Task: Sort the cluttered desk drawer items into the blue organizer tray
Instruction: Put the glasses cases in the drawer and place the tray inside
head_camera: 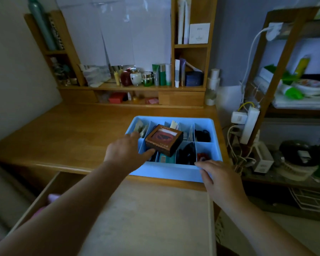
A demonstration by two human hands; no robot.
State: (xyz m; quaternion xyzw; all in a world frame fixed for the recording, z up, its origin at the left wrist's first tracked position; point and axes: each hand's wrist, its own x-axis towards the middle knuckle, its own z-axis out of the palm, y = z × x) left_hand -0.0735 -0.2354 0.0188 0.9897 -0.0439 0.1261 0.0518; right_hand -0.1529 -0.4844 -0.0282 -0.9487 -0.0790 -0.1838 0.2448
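**Left hand at the brown box, right hand steadying the tray**

Left hand (127, 150) reaches over the tray's left wall with fingers spread and fairly straight; its thumb touches the near left corner of the brown windowed box (163, 140), while the fingers extend along the box's left side. Whether they grip it I cannot tell. The box lies tilted across the dividers in the middle of the blue organizer tray (164, 172), too large to drop into any compartment, its long axis running from near left to far right. It sits just right of the left hand, which is clearly the nearer one.

Right hand (217, 177) rests on the tray's near right corner, fingers curled over the rim, holding it in place.

Around the box, compartments hold black cords (202, 135), a red item (201, 156), a teal packet (165, 158) and paper sachets (140, 127). The tray sits at the near edge of the desk (63, 133), overhanging it slightly above the open drawer (146, 218). Open desk lies to the left; the right edge is close.
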